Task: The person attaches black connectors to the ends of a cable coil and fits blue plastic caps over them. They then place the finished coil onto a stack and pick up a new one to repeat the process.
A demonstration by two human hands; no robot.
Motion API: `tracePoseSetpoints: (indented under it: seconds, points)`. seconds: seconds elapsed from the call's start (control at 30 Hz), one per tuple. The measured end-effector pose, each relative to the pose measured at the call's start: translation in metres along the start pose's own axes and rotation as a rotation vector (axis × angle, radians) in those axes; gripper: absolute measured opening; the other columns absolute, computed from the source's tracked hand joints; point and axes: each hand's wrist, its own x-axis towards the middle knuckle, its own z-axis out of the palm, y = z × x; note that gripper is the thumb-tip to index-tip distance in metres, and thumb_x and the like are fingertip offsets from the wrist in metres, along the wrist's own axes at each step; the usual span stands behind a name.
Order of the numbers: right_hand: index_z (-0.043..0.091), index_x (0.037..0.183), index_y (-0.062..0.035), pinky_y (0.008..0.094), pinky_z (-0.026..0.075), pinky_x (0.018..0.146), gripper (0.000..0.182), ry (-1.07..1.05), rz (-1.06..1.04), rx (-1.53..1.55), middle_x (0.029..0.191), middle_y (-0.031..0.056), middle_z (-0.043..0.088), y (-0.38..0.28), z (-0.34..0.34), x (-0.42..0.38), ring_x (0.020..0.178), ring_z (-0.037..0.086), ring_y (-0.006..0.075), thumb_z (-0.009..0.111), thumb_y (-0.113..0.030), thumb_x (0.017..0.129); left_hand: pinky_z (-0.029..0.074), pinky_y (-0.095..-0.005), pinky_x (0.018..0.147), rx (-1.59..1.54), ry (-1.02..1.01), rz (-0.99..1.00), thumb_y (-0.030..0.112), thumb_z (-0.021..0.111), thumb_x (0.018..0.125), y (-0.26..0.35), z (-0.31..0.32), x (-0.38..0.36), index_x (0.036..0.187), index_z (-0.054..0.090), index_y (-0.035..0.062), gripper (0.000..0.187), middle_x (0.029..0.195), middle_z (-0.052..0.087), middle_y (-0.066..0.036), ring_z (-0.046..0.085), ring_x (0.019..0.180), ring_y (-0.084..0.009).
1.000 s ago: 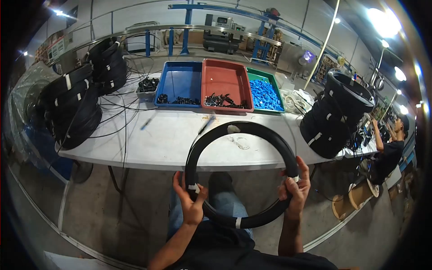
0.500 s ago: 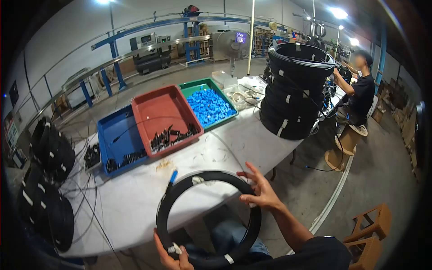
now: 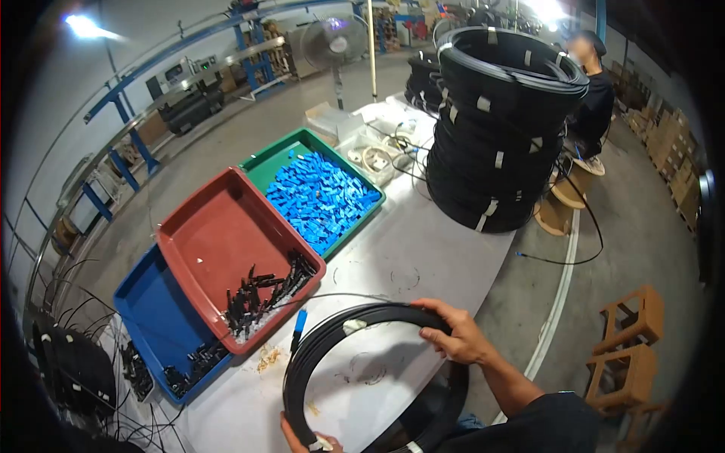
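Observation:
A coil of black cable (image 3: 302,359), bound with white tape, is held up over the near edge of the white table. My right hand (image 3: 455,332) is closed round the coil's upper right side. At its lower left, my left hand (image 3: 310,438) grips the coil near a white tape band, partly cut off by the frame's bottom. A blue connector (image 3: 300,322) sticks up from the coil's upper left. One thin cable strand arches above the coil toward the red tray (image 3: 226,234), which holds black parts.
Beside the red tray lie a green tray (image 3: 260,167) of blue connectors and a blue tray (image 3: 147,291) of black parts. A tall stack of black coils (image 3: 491,143) stands on the table (image 3: 377,264). Stools (image 3: 623,377) are at right. A person (image 3: 593,98) is behind the stack.
The view has turned right and moved closer to the table. My right hand has gone from spread fingers to closed on the coil. The far person is now partly hidden by the stack.

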Motion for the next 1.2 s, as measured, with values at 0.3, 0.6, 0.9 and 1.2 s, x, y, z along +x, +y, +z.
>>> tracePoseSetpoints:
  seconds: [0.3, 0.6, 0.9, 1.2]
  points:
    - [0.05, 0.138, -0.0063, 0.0251, 0.043, 0.05, 0.05, 0.259, 0.009, -0.174, 0.085, 0.0062, 0.065, -0.034, -0.082, 0.0, 0.056, 0.055, 0.0075, 0.067, -0.01, 0.091, 0.046, -0.0314, 0.091, -0.136, -0.23, -0.056, -0.005, 0.062, 0.085, 0.024, 0.08, 0.028, 0.153, 0.028, -0.0044, 0.075, 0.126, 0.055, -0.019, 0.056, 0.096, -0.0224]
    - [0.054, 0.129, -0.0015, 0.0302, 0.05, 0.072, 0.044, 0.509, -0.36, -0.377, 0.095, 0.0105, 0.068, -0.241, -0.168, 0.008, 0.077, 0.066, 0.0178, 0.067, -0.002, 0.088, 0.048, -0.0269, 0.078, -0.201, -0.199, 0.314, -0.008, 0.055, 0.078, 0.196, 0.144, 0.125, 0.152, 0.033, -0.0007, 0.078, 0.101, 0.059, -0.01, 0.057, 0.08, -0.0164]
    - [0.048, 0.134, 0.0032, 0.0303, 0.05, 0.057, 0.048, 0.84, -0.11, -0.259, 0.095, 0.0122, 0.068, -0.369, -0.37, 0.097, 0.069, 0.062, 0.0153, 0.064, -0.018, 0.095, 0.05, -0.0251, 0.088, -0.495, -0.853, 0.319, -0.015, 0.057, 0.068, 0.418, 0.381, 0.311, 0.145, 0.046, -0.0022, 0.078, 0.118, 0.063, -0.008, 0.062, 0.097, -0.0141]
    - [0.032, 0.148, 0.0004, 0.0391, 0.042, 0.105, 0.074, 1.133, 0.212, -0.473, 0.134, 0.0292, 0.056, -0.263, -0.426, 0.162, 0.124, 0.056, 0.034, 0.069, -0.028, 0.09, 0.051, -0.0309, 0.075, 0.008, -1.105, 0.315, -0.006, 0.062, 0.071, 0.335, 0.59, 0.393, 0.148, 0.045, 0.0063, 0.08, 0.101, 0.069, -0.015, 0.064, 0.079, -0.0184]
